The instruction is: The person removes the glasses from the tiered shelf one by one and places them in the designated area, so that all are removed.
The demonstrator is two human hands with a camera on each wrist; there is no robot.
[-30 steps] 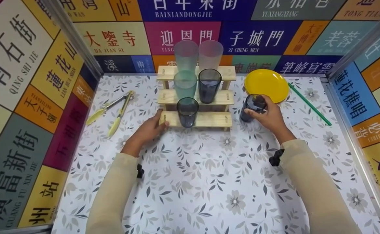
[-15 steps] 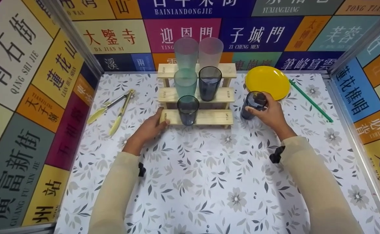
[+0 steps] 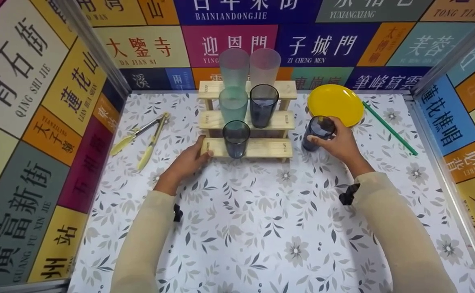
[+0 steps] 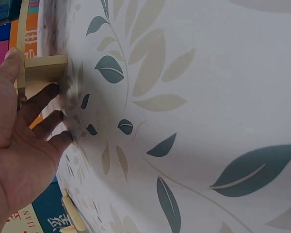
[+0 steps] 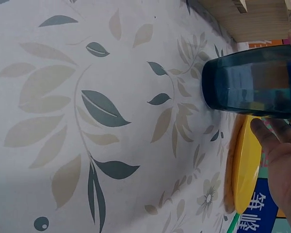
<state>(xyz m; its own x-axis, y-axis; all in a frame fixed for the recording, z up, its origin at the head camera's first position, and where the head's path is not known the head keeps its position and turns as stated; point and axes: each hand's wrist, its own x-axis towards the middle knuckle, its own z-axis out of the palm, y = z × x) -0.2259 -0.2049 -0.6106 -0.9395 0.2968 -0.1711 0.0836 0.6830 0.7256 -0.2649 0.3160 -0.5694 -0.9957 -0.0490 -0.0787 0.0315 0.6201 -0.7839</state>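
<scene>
A three-step wooden rack stands at the back middle. My left hand holds the left end of its lowest step; in the left wrist view the thumb lies against the board and the other fingers extend beside the leg. To the right of the rack, my right hand grips a dark smoky tumbler, thumb on the near side. The right wrist view shows this tumbler upright, its base close to the tablecloth. Another dark tumbler stands on the lowest step.
The middle step bears a green tumbler and a dark tumbler. Two frosted tumblers stand on the top step. A yellow plate and a green straw lie at the right. Yellow-tipped tongs lie at the left.
The view shifts slightly with the head. Both hands stay where they are, the left at the rack and the right on the dark tumbler.
</scene>
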